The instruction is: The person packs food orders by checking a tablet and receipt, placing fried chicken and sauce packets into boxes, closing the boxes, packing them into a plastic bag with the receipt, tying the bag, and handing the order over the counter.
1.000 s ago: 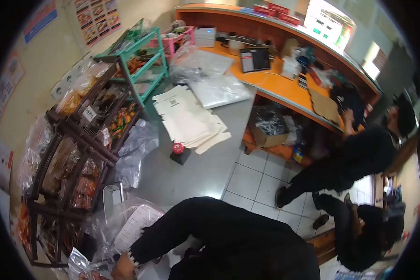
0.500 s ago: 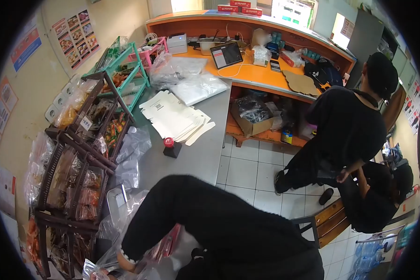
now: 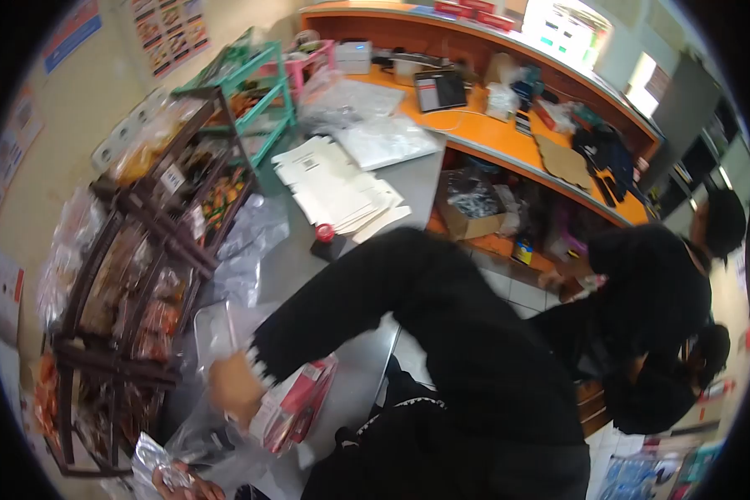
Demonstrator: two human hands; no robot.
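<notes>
My left hand (image 3: 183,484) is at the bottom edge, its fingers closed on a shiny clear plastic bag (image 3: 152,461). My right hand (image 3: 235,388), at the end of a black sleeve with a white-trimmed cuff, hangs over the metal table with its fingers pointing down. Motion smears those fingers, and I cannot make out anything in them. Close by on its right lies a stack of red-and-white packaging (image 3: 296,407). Just above the hand sits a clear plastic tray (image 3: 217,327). Loose clear plastic (image 3: 204,433) spreads between my two hands.
Brown racks (image 3: 133,333) of packaged snacks line the left. Flat white cartons (image 3: 333,183), a red-topped stamp (image 3: 325,240) and plastic bags (image 3: 387,142) lie on the metal table (image 3: 362,321). An orange counter (image 3: 508,142) stands behind. Two people in black (image 3: 650,292) are at right.
My right hand has moved up, away from my left hand, and more of the red-and-white packaging shows. The view has shifted, and the standing person at right now leans lower.
</notes>
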